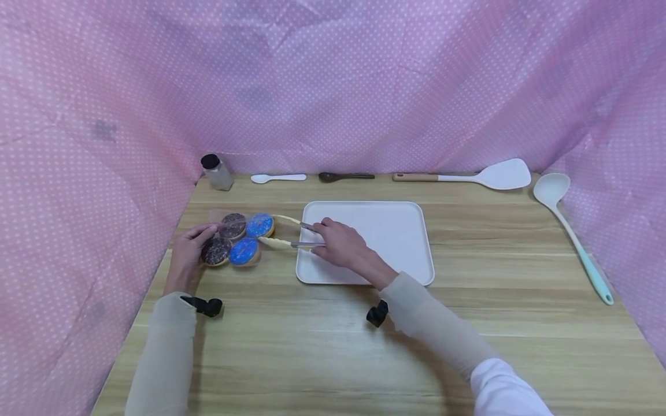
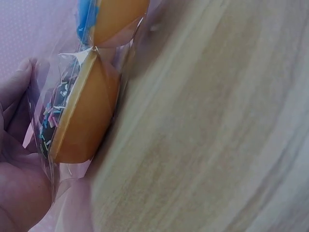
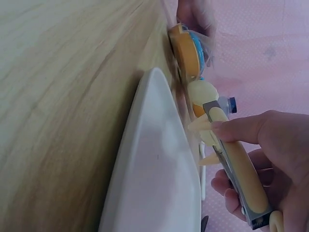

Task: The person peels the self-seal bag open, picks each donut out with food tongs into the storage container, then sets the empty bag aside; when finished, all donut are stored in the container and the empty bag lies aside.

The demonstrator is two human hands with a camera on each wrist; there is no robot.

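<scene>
Matt wood-grain table (image 1: 322, 346); smooth matt white tray (image 1: 400, 231); glossy clear plastic wrap (image 2: 72, 63); tongs (image 3: 239, 166) metal with cream tips.

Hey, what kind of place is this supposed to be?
Probably a staged tabletop kitchen setup, not a real kitchen: a wooden table walled by pink dotted cloth, with spatula, ladle and tray.

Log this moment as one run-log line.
left hand: holds doughnut pack | right hand: grips tongs, tips at pack | tray: beside pack
</scene>
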